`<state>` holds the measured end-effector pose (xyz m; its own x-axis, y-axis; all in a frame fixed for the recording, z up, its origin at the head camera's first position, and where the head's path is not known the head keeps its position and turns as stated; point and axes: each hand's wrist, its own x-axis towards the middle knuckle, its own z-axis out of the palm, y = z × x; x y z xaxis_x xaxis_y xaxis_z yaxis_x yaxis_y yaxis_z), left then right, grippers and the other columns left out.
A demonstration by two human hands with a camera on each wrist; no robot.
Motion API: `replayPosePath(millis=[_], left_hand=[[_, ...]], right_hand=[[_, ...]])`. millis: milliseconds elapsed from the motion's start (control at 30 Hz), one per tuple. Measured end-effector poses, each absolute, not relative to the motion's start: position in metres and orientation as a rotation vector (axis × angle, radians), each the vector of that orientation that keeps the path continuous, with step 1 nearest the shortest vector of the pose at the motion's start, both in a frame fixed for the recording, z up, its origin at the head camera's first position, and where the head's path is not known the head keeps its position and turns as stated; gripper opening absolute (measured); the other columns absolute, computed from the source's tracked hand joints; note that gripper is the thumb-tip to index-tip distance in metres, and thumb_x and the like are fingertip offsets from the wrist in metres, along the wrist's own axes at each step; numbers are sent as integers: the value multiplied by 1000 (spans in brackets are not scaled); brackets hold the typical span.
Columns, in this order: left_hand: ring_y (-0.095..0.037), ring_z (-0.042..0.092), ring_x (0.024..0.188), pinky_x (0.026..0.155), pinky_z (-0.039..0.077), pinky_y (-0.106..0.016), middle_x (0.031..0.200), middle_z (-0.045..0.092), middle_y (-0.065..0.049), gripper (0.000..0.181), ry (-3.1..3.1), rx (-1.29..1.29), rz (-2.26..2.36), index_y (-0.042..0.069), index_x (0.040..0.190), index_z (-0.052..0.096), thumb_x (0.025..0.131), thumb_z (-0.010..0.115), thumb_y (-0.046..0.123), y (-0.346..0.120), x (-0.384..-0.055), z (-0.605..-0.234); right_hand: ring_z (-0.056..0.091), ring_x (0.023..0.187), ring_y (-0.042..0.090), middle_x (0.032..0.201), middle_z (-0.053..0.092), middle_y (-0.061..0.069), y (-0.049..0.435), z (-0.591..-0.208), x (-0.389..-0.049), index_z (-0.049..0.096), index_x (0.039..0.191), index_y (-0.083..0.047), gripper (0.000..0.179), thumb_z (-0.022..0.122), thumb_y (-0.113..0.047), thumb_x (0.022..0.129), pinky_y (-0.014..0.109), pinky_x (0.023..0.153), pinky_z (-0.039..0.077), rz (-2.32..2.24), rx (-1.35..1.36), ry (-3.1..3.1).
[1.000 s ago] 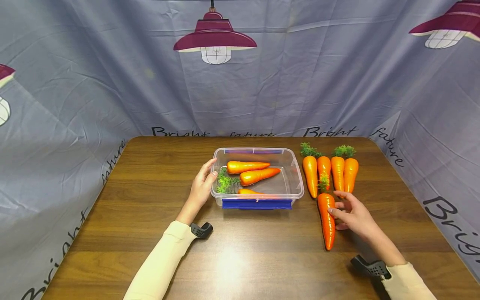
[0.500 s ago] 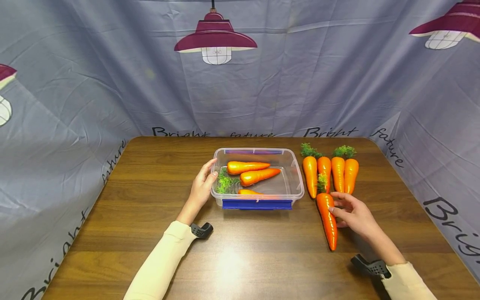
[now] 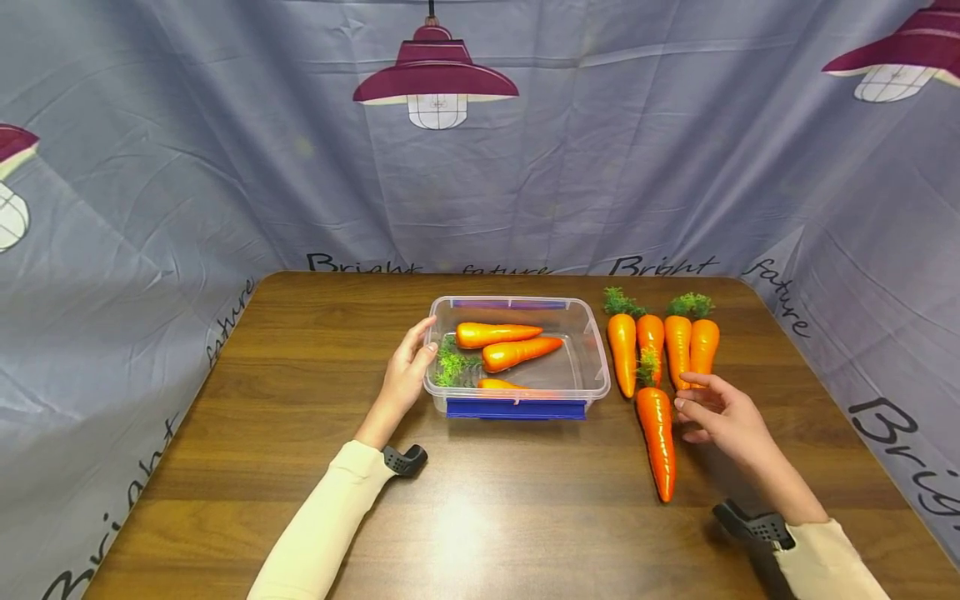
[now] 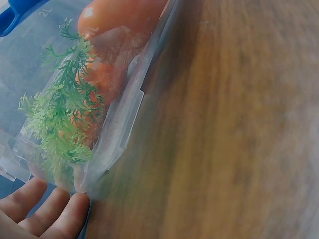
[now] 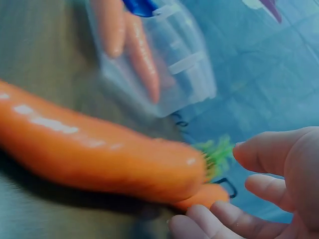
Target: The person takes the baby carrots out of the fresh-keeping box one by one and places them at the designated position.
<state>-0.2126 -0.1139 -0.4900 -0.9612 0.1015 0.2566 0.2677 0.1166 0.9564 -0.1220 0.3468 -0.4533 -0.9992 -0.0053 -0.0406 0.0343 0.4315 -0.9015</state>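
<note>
A clear plastic food box (image 3: 555,395) with blue clips holds several carrots, such as the upper carrot (image 3: 495,335), and green leafy tops (image 4: 62,117). My left hand (image 3: 407,371) rests against the box's left end, fingertips touching its wall in the left wrist view. One carrot (image 3: 657,442) lies alone to the right of the box, its thick leafy end pointing away from me. Beside it is my right hand (image 3: 723,417), fingers loosely bent and holding nothing; the right wrist view shows a gap between the thumb and the carrot (image 5: 99,154).
Several carrots, including the leftmost carrot (image 3: 622,354), lie side by side at the back right, tops towards the curtain. A grey-blue curtain (image 3: 570,183) printed with lamps surrounds the wooden table (image 3: 330,333). Bands with black mounts (image 3: 753,525) sit on both wrists.
The lone carrot has turned slightly, its tip swinging right. My right hand has let go of it and moved a little to the right. My left hand stays at the box.
</note>
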Motion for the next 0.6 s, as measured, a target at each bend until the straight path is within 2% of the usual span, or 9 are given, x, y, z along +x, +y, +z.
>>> replayPosePath(millis=[133,200,267,367,433,600], left_hand=[[-42,53,133,112,44,-48,150,50,-27,47,-2257,-362,-1966,6,151,45,104,47,9,-113,-212,-490],[-42,54,133,111,44,-47,150,51,-27,47,-2260,-359,-1960,6,151,45,104,47,9,-113,-212,-490],[-42,54,133,112,44,-48,149,51,-28,47,-2259,-354,-1958,5,151,45,104,47,8,-113,-212,-489],[-42,52,135,113,43,-51,152,49,-27,47,-2266,-358,-1951,4,151,45,104,47,8,-114,-212,-489],[-43,52,135,113,43,-53,152,48,-27,46,-2269,-361,-1950,4,151,45,105,47,8,-113,-212,-490],[-44,51,136,113,42,-56,153,48,-27,47,-2266,-354,-1955,5,151,45,105,47,7,-112,-212,-490]], right_hand=[[68,79,1,96,64,-23,344,-433,-133,52,135,-2,40,65,-8,98,34,59,62,-1584,-41,2733],[67,78,-1,102,67,-9,338,-421,-141,49,138,4,45,64,-8,98,33,58,62,-1525,-78,2781],[66,78,-3,111,69,10,330,-409,-151,47,142,6,49,64,-10,98,32,58,62,-1460,-130,2810],[67,79,-2,124,61,32,318,-395,-166,48,144,3,50,64,-12,98,33,59,62,-1377,-197,2824],[69,80,1,128,60,33,309,-388,-175,49,144,0,50,64,-13,98,33,60,62,-1332,-244,2822],[69,83,7,128,63,27,280,-373,-194,53,142,-6,47,65,-16,98,32,65,62,-1247,-357,2805]])
